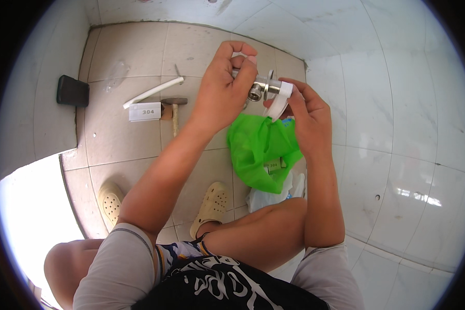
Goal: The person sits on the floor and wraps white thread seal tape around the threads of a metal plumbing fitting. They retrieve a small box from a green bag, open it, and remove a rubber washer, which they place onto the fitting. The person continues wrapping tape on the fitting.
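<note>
In front of me, above the floor, is a chrome angle valve (pixel 255 93) with a round metal flange (pixel 268 86) on its stem. My left hand (pixel 226 85) is closed around the valve's left end, and its fingers hide that part. White thread tape (pixel 280 102) on a roll sits against the valve's right end, beyond the flange. The fingers of my right hand (pixel 311 114) pinch the tape; some fingertips are hidden behind it. Below both hands lies a bright green bag (pixel 258 147) with a small box (pixel 275 165) showing through its opening.
On the tiled floor to the left are a hammer (pixel 175 111), a white box (pixel 145 111) and a bent white tube (pixel 152 92). A dark phone (pixel 73 91) rests by the left wall. A clear plastic bag (pixel 267 199) lies near my leg. Tiled wall (pixel 367 175) rises at right.
</note>
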`<state>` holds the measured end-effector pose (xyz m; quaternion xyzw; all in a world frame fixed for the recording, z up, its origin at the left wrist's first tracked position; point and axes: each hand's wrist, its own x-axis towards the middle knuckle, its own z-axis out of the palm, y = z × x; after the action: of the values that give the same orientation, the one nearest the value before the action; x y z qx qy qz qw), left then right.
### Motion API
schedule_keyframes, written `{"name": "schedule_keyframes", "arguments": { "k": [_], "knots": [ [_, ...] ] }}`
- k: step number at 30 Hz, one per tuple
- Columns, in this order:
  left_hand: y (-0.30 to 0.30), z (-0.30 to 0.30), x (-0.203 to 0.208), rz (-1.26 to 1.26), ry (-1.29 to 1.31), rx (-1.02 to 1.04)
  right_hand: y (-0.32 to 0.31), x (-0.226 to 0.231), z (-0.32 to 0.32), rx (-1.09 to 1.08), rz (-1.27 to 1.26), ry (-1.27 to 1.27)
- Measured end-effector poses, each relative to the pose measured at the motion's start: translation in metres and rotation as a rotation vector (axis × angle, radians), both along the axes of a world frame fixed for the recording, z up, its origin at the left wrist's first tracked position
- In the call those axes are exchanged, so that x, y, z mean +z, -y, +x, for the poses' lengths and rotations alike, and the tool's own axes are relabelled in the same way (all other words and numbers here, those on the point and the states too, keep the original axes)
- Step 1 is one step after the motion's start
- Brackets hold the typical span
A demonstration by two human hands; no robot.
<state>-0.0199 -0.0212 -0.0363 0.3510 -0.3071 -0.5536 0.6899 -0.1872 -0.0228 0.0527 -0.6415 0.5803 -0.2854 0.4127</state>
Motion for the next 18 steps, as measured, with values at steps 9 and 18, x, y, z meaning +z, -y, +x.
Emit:
{"name": "schedule_keyframes", "arguments": {
  "k": [9, 18],
  "knots": [
    [0.011, -0.001, -0.010, 0.145, 0.010, 0.132, -0.017, -0.001, 0.013, 0.148, -0.091, -0.354],
    [0.017, 0.003, -0.024, 0.163, 0.223, 0.314, -0.027, -0.002, 0.018, 0.316, -0.379, -0.694]
  ]
}}
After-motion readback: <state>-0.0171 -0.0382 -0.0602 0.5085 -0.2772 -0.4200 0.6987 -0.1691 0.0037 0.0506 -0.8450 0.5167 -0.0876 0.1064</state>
